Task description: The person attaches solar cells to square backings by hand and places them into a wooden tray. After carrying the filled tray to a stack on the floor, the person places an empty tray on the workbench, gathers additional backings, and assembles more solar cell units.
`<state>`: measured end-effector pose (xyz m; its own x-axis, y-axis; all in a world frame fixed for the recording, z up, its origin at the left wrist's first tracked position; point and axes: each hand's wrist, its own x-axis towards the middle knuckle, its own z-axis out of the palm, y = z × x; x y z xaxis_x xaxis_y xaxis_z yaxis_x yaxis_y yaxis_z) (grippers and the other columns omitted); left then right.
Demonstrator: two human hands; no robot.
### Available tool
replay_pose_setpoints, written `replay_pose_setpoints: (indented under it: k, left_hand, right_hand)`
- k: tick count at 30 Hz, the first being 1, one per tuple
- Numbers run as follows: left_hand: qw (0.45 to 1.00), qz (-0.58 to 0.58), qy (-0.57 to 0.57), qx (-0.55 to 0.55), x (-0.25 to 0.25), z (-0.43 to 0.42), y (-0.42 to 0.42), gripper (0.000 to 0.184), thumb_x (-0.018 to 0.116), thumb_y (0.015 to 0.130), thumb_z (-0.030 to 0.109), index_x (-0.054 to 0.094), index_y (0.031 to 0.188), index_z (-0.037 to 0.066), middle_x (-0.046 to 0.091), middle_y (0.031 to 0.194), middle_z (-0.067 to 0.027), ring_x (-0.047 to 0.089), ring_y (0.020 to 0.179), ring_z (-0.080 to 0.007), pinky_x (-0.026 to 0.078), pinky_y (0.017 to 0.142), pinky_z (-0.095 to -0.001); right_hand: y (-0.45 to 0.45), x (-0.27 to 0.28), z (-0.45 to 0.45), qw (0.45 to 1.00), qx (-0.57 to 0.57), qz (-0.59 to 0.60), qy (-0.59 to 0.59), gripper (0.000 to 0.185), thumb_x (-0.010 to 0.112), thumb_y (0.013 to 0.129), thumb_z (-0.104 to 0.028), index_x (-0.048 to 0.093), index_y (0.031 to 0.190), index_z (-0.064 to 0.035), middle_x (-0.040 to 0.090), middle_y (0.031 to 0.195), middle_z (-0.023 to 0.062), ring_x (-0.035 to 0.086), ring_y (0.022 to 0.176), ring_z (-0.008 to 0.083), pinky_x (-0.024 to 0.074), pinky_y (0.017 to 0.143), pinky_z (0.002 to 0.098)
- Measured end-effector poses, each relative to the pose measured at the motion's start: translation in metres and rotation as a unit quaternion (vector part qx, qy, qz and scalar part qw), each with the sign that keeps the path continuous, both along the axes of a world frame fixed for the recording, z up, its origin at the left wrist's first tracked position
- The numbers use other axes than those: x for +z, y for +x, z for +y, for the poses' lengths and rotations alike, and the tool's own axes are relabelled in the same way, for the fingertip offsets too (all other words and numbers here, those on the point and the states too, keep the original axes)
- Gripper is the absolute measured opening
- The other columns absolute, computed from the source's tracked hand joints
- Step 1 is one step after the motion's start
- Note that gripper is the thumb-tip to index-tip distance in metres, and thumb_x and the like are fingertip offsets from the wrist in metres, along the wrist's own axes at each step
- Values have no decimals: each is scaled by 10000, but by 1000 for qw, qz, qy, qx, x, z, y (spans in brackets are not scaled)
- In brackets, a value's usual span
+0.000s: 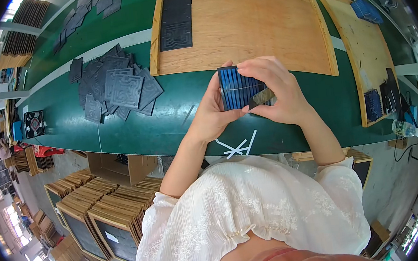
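Note:
Between my two hands, over the front of the green table (164, 135), is a stack of thin blue and dark pieces (235, 90) with a thin pale band across its middle. My left hand (211, 111) is closed around the left side of the stack. My right hand (275, 91) grips its right side, fingers curled over the top corner and thumb along the lower edge. A short brownish strip (263, 96) shows beside the right thumb; I cannot tell whether it is attached to the stack.
Dark patterned tiles (122, 88) lie heaped at the left. Beyond my hands, a wooden tray (259, 20) holds dark tiles along its left side. Another tray (370, 49) stands at the right, with a bottle (404, 128) near it. White strips (238, 147) lie by the front edge.

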<state>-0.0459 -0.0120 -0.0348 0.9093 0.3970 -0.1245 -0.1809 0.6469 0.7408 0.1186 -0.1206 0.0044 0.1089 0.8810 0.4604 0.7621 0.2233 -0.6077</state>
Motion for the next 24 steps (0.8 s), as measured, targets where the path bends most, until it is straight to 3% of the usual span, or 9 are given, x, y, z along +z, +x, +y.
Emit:
replay_pose_setpoints:
  k: [24]
  left_hand:
    - [1000,-11,-18,7,2,-1,1,1005,633,711,-253,201,1557,74,429,1399,-76,505,1255,-184,511,973,-306]
  right_hand:
    - [2,-3,2,999,6,31,8,755,882,545,-107,593,1242,-138,618,1235,71,580,1124,307,515,921,407]
